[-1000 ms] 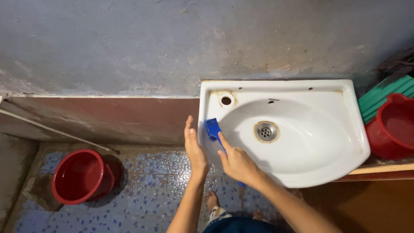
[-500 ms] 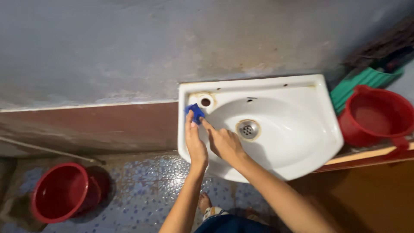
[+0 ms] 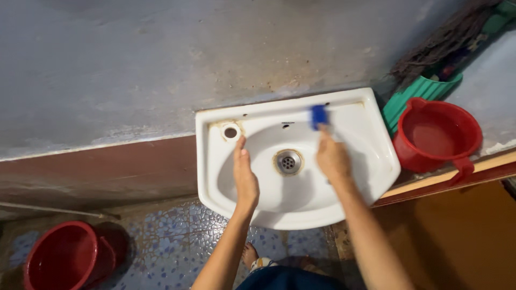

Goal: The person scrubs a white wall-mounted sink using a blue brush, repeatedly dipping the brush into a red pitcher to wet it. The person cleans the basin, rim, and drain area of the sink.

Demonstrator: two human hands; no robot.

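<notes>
I see my right hand [image 3: 333, 158] closed around a blue brush [image 3: 318, 116], the fingers wrapped on its handle so that only the blue head shows beyond the fingertips. The head sits on the back ledge of the white sink [image 3: 371, 161], just under the wall and to the right of the small overflow slot. The hand itself lies over the right slope of the basin, with the forearm running down toward the lower edge of the view.

My left hand [image 3: 244, 174] lies flat and open, fingers together and pointing toward the wall, pressed on the left inner side of the basin. It holds nothing. Its fingertips end just below the round tap hole [image 3: 230, 132] in the sink's left rear corner, which has a rusty ring around it. Between my two hands sits the metal drain [image 3: 288, 162], near both and touched by neither.

Further out, a red bucket [image 3: 438, 137] stands just right of the sink on a ledge, with a green ribbed thing [image 3: 416, 92] behind it. A second red bucket [image 3: 64, 258] stands on the blue-speckled floor [image 3: 177, 236], well to the left. Behind the sink is a stained grey wall [image 3: 161, 64].
</notes>
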